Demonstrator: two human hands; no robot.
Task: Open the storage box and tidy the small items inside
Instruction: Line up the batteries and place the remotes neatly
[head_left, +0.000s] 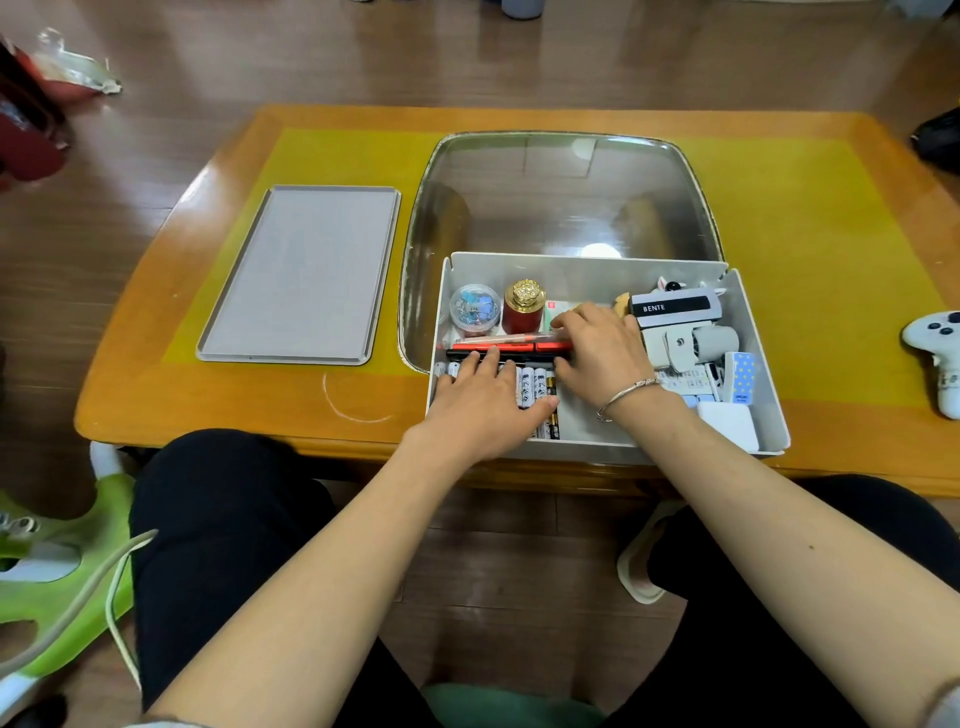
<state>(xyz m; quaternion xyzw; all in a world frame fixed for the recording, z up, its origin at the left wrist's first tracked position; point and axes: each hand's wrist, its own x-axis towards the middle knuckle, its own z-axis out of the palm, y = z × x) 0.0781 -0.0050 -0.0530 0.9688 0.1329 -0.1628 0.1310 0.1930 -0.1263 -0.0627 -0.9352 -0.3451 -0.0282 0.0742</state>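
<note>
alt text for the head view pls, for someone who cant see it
Both hands reach into an open white storage box on a yellow table: the left hand rests on a row of batteries, the right hand touches red and black pens. A grey lid lies left.

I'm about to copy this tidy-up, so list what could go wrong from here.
1. The left hand lies flat on the batteries; a push may roll them out of line.
2. The right hand could knock the pens askew or tip the red bottle.
3. The storage box sits near the table edge and might slide off.
</note>
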